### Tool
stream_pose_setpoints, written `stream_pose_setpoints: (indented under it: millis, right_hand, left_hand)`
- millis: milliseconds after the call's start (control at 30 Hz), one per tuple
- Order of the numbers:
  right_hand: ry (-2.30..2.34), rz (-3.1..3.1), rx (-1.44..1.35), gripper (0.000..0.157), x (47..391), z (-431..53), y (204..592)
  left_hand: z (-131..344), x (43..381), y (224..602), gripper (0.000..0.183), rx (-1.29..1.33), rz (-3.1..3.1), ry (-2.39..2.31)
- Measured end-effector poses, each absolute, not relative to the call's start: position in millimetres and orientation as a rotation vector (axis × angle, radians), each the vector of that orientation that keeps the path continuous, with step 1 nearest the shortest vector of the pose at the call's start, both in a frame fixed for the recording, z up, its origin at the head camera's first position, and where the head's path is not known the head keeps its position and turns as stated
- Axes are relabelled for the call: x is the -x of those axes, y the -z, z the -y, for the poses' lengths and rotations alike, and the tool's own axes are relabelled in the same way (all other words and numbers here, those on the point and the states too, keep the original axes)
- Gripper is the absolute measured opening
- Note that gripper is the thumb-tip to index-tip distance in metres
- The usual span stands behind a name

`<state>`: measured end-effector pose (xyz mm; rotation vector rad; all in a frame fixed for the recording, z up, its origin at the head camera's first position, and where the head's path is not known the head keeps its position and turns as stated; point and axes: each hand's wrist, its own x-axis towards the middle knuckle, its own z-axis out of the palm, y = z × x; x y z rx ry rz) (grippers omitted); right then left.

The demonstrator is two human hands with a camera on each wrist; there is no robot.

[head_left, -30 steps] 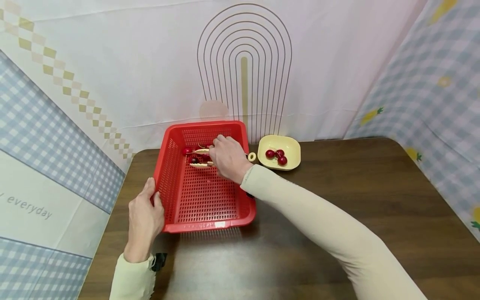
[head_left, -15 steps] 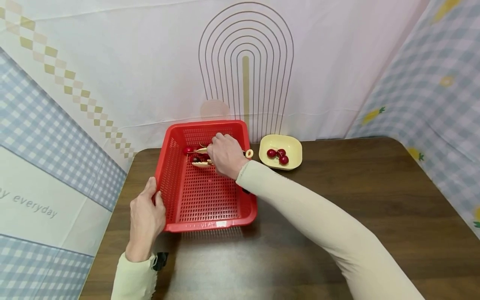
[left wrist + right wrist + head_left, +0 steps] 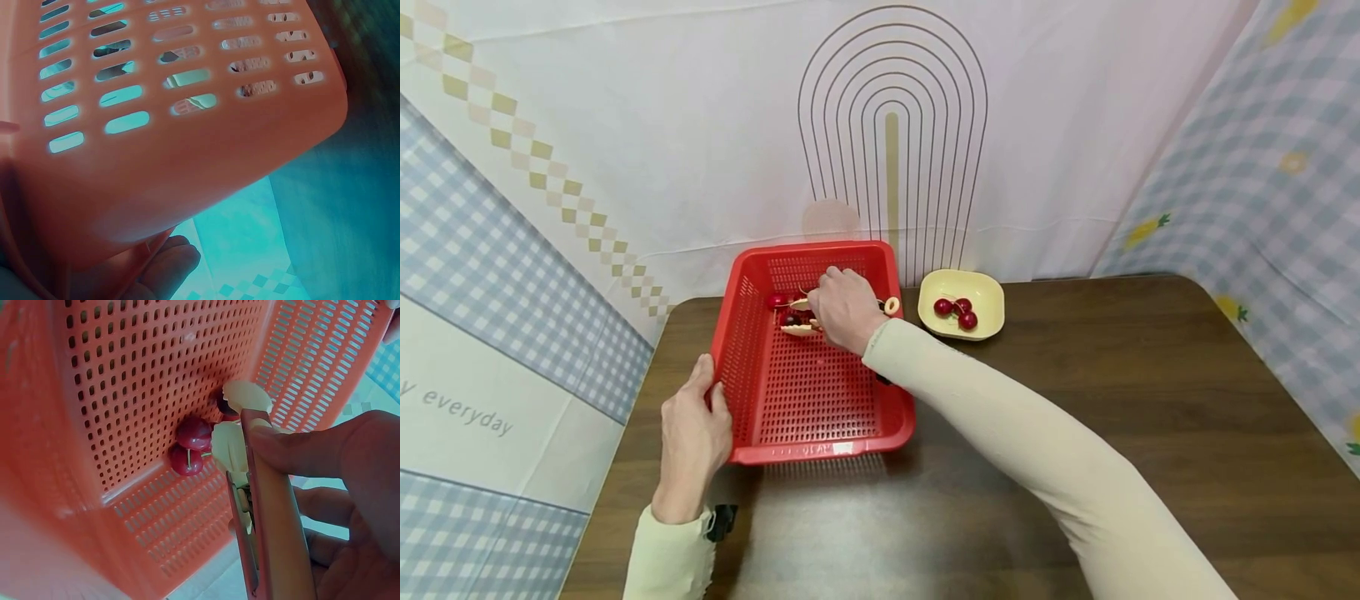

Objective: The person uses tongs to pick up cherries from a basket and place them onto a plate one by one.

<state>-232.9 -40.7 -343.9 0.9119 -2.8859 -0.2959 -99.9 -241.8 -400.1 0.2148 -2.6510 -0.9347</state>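
My right hand (image 3: pixel 847 312) grips a pair of cream-tipped tongs (image 3: pixel 800 330) inside a red perforated plastic basket (image 3: pixel 820 452). In the right wrist view, the thumb and fingers clasp the tongs' handle (image 3: pixel 284 537), and the two scalloped tips stand apart. One dark cherry (image 3: pixel 225 403) shows partly behind the upper tip. Beside the lower tip lie two more cherries (image 3: pixel 194 433), stems attached. At the basket's left rim, my left hand (image 3: pixel 694 433) holds the edge. Its fingertips (image 3: pixel 172 262) show by the rim in the left wrist view.
Just right of the basket, a pale yellow bowl (image 3: pixel 927 312) holds three cherries (image 3: pixel 943 307). Both stand on a dark wooden table (image 3: pixel 1075 375). A white printed cloth (image 3: pixel 700 150) hangs close behind, with blue checked cloth (image 3: pixel 1262 183) at the sides.
My right hand has shifted slightly left with the tongs, whose ring end now overlaps the basket's right rim. The left hand and the cherries in the bowl stay put.
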Motion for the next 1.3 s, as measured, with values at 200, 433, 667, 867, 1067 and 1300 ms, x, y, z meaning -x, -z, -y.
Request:
stream_pose_setpoints:
  millis: [200, 433, 667, 867, 1067, 1300]
  right_hand:
    - [0.318, 2.902, -0.919, 0.015, 234, 43, 345]
    - [0.316, 2.883, -0.915, 0.019, 233, 45, 346]
    - [0.301, 2.868, -0.925, 0.019, 232, 42, 343]
    - [0.285, 2.850, -0.932, 0.018, 229, 39, 340]
    - [0.274, 2.857, -0.945, 0.017, 227, 37, 336]
    - [0.250, 2.813, -0.958, 0.021, 221, 35, 330]
  left_hand:
    - [242, 100, 401, 0.049, -0.214, 2.647, 0.936]
    - [241, 99, 400, 0.048, -0.211, 2.644, 0.938]
    - [241, 100, 402, 0.047, -0.215, 2.636, 0.928]
    - [240, 100, 402, 0.048, -0.228, 2.641, 0.928]
    - [240, 101, 401, 0.048, -0.235, 2.649, 0.940]
    - [241, 100, 401, 0.048, -0.233, 2.648, 0.928]
